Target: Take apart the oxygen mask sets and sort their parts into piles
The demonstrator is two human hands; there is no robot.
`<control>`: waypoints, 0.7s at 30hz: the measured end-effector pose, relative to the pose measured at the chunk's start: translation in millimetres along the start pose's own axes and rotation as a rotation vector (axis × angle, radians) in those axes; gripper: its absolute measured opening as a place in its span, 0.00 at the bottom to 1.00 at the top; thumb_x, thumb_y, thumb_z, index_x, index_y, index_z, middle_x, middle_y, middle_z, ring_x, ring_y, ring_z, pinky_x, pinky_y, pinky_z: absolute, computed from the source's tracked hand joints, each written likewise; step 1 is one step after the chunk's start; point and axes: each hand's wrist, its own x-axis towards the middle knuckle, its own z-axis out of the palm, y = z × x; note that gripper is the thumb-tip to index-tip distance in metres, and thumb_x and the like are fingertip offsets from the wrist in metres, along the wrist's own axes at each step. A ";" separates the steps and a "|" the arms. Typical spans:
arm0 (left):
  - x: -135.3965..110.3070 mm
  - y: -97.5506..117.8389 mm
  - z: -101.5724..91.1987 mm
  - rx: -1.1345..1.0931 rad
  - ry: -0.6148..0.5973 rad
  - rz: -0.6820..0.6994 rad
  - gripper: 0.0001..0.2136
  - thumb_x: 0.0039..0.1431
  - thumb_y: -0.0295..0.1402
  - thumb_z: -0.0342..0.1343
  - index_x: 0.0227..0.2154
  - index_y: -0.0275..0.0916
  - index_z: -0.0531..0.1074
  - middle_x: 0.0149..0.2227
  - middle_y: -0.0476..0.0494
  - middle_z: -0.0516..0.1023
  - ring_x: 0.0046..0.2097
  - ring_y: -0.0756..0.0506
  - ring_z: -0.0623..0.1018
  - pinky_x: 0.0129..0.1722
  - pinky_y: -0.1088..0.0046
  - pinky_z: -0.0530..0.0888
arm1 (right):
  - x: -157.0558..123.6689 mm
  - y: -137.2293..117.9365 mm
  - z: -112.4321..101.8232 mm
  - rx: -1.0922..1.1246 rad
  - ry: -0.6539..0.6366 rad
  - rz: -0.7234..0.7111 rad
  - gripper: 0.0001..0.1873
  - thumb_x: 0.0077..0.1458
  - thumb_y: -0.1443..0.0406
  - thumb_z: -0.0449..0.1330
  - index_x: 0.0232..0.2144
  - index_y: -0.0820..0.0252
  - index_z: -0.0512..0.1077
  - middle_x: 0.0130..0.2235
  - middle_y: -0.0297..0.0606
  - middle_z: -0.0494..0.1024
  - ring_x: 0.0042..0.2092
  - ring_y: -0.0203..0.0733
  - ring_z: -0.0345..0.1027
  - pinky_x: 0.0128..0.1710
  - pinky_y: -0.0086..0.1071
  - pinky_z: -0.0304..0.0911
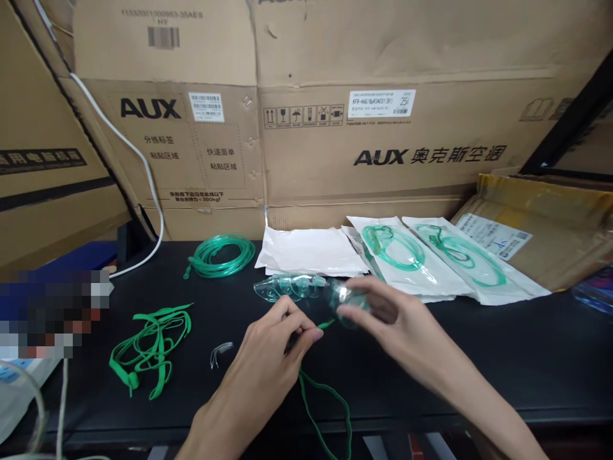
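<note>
My left hand (pixel 272 358) is closed in a pinch on a green elastic strap (pixel 348 415), whose loop hangs down toward the table's front edge. The strap's tip pokes out past my fingertips, toward the mask. In my right hand (pixel 407 319) is a clear greenish face mask (pixel 348 300), held between thumb and fingers and somewhat blurred. Just behind my hands lies a row of nested clear masks (pixel 292 287). A tangle of green straps (pixel 158 345) rests on the left. Between it and my left wrist are a few small clear or metallic strips (pixel 221 351).
Coiled green tubing (pixel 225 255) lies at the back left, beside stacked white packets (pixel 311 252). Packets with green tubing (pixel 407 259) lie back right, near a cardboard box (pixel 541 211). Large cartons (pixel 306 160) wall off the back. A white cable (pixel 143 160) hangs left.
</note>
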 end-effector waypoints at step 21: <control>-8.7 5.4 -10.1 0.064 -0.443 0.011 0.06 0.63 0.26 0.63 0.36 0.46 0.77 0.43 0.55 0.75 0.49 0.49 0.76 0.50 0.78 0.69 | -1.7 5.2 -26.3 -0.121 0.089 -0.016 0.25 0.56 0.44 0.63 0.45 0.53 0.75 0.39 0.38 0.80 0.38 0.47 0.73 0.38 0.37 0.69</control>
